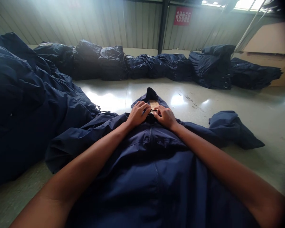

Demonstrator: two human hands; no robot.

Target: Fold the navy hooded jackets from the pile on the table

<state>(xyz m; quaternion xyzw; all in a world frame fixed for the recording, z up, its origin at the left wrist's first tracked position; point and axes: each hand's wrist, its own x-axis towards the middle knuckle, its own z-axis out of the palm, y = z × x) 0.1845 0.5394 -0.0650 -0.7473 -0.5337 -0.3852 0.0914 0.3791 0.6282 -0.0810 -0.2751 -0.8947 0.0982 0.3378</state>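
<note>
A navy nylon jacket (pixel 142 171) lies flat on the floor in front of me, its zip running down the middle and its hood or collar at the far end. A tan label (pixel 154 104) shows inside the black-lined collar (pixel 150 95). My left hand (pixel 138 114) pinches the collar at the label's left side. Just across from it, my right hand (pixel 164 117) has its fingertips gathered on the collar at the label's lower edge. One jacket sleeve (pixel 235 130) spreads out to the right.
A large heap of navy jackets (pixel 26 101) rises at the left, touching the jacket's left side. Bundled navy jackets (pixel 133 66) line the far side of the glossy floor (pixel 251 107), before a corrugated wall (pixel 61 22) with a red sign (pixel 182 15).
</note>
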